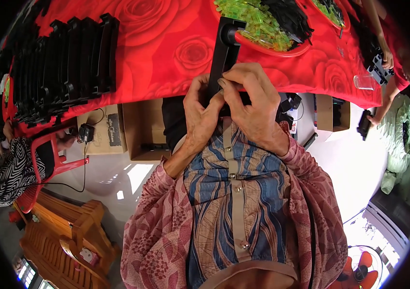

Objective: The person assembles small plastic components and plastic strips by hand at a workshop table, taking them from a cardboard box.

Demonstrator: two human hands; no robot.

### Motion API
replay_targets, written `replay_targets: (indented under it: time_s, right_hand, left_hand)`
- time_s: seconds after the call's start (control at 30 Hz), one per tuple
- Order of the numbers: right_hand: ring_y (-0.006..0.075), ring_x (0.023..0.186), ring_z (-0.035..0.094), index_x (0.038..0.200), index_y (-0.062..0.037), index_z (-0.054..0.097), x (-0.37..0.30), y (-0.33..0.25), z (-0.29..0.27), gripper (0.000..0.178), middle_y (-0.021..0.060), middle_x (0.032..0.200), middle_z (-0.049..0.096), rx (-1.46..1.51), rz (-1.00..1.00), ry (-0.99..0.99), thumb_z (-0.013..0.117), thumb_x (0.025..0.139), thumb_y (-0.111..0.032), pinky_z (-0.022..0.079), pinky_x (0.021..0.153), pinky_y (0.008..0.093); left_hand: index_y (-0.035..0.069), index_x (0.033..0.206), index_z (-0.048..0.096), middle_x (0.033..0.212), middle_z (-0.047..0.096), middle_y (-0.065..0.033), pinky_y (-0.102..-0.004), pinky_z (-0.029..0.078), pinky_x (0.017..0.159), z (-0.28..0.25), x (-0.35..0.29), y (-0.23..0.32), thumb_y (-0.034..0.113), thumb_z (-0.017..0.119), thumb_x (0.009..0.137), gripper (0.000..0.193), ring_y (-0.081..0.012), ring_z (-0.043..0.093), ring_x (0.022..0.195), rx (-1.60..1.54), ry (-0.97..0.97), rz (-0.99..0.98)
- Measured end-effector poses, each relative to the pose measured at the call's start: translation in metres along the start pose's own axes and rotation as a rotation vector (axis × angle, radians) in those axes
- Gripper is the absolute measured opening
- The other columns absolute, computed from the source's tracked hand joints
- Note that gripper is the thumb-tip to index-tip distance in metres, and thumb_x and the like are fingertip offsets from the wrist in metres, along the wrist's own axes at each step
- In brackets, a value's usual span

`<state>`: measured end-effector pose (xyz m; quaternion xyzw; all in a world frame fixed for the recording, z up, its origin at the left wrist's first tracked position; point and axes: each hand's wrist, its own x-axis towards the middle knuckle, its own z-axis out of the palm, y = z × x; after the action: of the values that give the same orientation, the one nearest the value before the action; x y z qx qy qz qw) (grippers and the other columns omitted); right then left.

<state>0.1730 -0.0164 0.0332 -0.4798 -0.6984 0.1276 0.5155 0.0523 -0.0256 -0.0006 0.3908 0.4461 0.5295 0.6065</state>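
A long black plastic part (222, 53) with a round hollow near its far end stands out from my hands over the edge of the red rose-patterned cloth (159, 55). My left hand (202, 113) is closed around its near end. Against the same part, my right hand (254, 98) pinches with thumb and forefinger; anything small between those fingertips is hidden. Just beyond, a red tray (282, 53) holds yellow-green clear plastic pieces (258, 24) and black strips (289, 19). To the left lies a row of similar black parts (67, 60).
Cardboard boxes (142, 127) stand under the table. At the right, another person's hands (387, 59) hold a grey part (380, 70) and a black one (364, 125), near a clear cup (364, 83). A red chair (53, 154) and wooden bench (65, 241) are at left; an orange-bladed fan (361, 269) is lower right.
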Motion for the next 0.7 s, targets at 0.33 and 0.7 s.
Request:
replay_targets:
  time_s: [0.33, 0.7]
  right_hand:
    - [0.0262, 0.077, 0.062, 0.100, -0.0019, 0.065, -0.002, 0.002, 0.000, 0.027, 0.0127, 0.097, 0.054, -0.179, -0.065, -0.031, 0.070, 0.075, 0.004, 0.051, 0.062, 0.0341]
    - [0.0220, 0.065, 0.060, 0.104, -0.0011, 0.065, -0.006, -0.001, 0.003, 0.023, 0.0126, 0.095, 0.056, -0.255, -0.044, -0.117, 0.067, 0.082, 0.002, 0.049, 0.055, 0.0321]
  left_hand:
    - [-0.003, 0.110, 0.055, 0.097, 0.060, -0.0040, -0.0227, 0.048, 0.075, -0.003, -0.002, 0.002, 0.006, 0.061, 0.086, 0.026, -0.0082, 0.056, 0.086, -0.036, -0.011, -0.047]
    - [-0.005, 0.110, 0.055, 0.094, 0.062, -0.0049, -0.0228, 0.049, 0.071, -0.003, -0.001, -0.010, 0.007, 0.061, 0.085, 0.028, -0.0080, 0.057, 0.082, 0.006, 0.018, -0.034]
